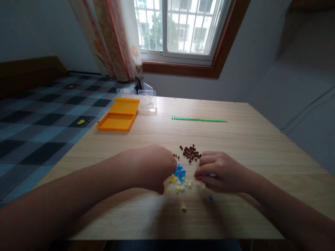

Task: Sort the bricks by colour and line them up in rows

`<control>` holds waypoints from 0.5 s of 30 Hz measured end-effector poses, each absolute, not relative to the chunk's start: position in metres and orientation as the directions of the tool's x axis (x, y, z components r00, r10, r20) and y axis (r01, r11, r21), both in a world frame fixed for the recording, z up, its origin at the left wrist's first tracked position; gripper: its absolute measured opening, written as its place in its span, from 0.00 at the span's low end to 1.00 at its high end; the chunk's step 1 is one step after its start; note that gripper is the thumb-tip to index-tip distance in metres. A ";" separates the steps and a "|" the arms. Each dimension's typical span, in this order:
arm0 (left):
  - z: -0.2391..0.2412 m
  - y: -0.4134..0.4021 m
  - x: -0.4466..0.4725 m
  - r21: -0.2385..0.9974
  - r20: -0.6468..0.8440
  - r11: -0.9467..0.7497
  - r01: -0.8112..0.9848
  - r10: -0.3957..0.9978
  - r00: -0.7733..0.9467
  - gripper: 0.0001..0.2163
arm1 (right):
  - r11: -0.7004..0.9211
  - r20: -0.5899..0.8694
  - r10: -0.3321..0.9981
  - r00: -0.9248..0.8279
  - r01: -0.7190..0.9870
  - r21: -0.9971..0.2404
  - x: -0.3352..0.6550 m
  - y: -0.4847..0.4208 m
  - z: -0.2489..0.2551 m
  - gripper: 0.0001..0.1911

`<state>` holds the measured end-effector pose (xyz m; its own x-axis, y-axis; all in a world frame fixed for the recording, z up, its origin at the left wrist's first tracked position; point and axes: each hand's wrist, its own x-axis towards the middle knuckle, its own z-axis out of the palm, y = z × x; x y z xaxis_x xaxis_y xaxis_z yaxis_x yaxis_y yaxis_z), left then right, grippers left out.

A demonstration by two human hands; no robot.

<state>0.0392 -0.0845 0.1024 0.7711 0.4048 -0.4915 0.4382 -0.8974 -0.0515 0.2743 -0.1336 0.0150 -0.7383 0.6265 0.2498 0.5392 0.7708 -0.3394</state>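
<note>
Small building bricks lie in heaps on the wooden table (pixel 235 146): a brown pile (pixel 191 153), a blue pile (pixel 179 171) and pale yellow ones (pixel 180 186). My left hand (pixel 154 167) is curled over the left edge of the blue and yellow bricks, its fingertips hidden. My right hand (pixel 218 172) rests just right of the piles with fingers closed on a small blue piece (pixel 208 175). A long green row of joined bricks (pixel 199 119) lies farther back.
An open orange case (pixel 119 114) sits at the table's back left, with clear plastic boxes (pixel 146 98) behind it. A bed with a checked cover (pixel 39 118) stands to the left. Loose bricks (pixel 184 207) lie near the front edge. A window is ahead.
</note>
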 end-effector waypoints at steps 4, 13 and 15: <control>0.084 -0.085 0.047 -0.079 -0.516 -0.921 0.380 0.364 0.775 0.13 | 0.706 0.312 0.709 -0.633 0.636 -0.313 0.284 -0.121 0.006 0.10; 0.078 -0.081 0.052 -0.105 -0.415 -0.900 0.423 0.426 0.804 0.07 | 0.607 0.539 0.743 -0.398 0.741 -0.289 0.283 -0.114 -0.002 0.12; 0.083 -0.082 0.052 -0.113 -0.391 -0.892 0.438 0.445 0.806 0.06 | 0.581 0.571 0.744 -0.346 0.757 -0.299 0.288 -0.113 0.003 0.12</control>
